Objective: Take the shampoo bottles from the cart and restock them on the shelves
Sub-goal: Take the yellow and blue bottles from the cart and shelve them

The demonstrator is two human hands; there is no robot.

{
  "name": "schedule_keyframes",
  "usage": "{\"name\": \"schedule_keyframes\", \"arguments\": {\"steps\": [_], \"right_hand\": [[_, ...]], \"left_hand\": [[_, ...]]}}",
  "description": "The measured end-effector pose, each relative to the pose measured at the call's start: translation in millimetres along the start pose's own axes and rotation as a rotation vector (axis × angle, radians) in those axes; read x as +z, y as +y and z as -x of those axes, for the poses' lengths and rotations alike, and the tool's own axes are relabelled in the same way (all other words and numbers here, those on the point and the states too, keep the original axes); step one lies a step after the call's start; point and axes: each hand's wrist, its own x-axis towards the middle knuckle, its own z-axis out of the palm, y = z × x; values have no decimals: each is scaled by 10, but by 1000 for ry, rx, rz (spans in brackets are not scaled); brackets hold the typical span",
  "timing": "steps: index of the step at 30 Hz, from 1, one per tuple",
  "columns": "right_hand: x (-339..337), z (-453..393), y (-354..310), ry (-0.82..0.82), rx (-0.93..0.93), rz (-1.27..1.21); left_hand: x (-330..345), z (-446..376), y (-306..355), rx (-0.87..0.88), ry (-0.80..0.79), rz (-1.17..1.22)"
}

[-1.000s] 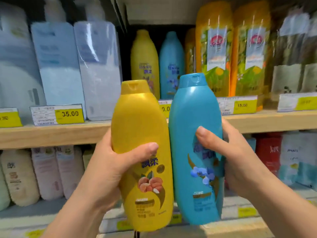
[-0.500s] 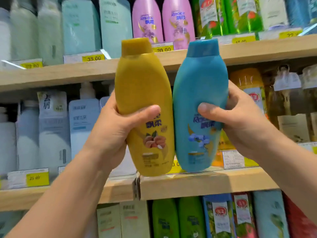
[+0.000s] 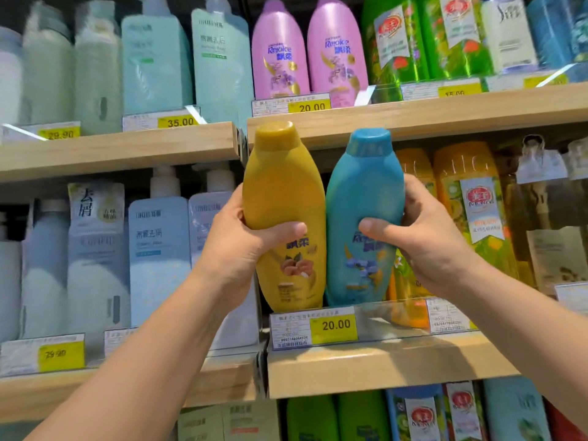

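Smooth plastic yellow bottle (image 3: pixel 283 214) and blue bottle (image 3: pixel 364 198) — wood-look shelf (image 3: pixel 381 367).

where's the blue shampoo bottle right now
Centre of the head view: the right hand holds the blue shampoo bottle beside the yellow bottle.

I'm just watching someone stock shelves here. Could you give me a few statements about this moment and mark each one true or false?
1. The left hand grips a yellow bottle. True.
2. The right hand holds a pink bottle. False: it grips a blue bottle; the pink bottles stand on the shelf above.
3. The two held bottles are side by side, caps up. True.
4. The price tag just below the held bottles reads 35.00. False: it reads 20.00.
5. The held bottles lie flat on the shelf. False: both are upright.
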Motion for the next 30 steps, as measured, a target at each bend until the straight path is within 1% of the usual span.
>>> {"name": "schedule_keyframes", "arguments": {"steps": [6, 9, 11, 13, 16, 19, 22, 27, 30], "right_hand": [[-25, -34, 41, 17, 53, -19], [-34, -70, 27, 9, 74, 74], [-38, -95, 22, -8, 83, 180], [-29, -116, 23, -14, 69, 306], [-19, -140, 8, -15, 68, 421], [-4, -186, -71, -47, 40, 608], [0, -267, -151, -77, 14, 799], [-25, -386, -240, -173, 58, 939], [-26, -428, -274, -221, 77, 1023]], "left_hand": [[83, -40, -24, -25, 19, -23], [81, -78, -41, -35, 36, -58], [70, -91, -65, -50, 34, -110], [57, -98, -78, -65, 21, -189], [40, -108, -85, -76, 0, -312], [45, -124, -55, -31, -2, -448], [63, -181, 8, 17, -3, -660], [72, -281, 76, 84, -75, -934], [73, -315, 126, 71, -107, -1121]]}}
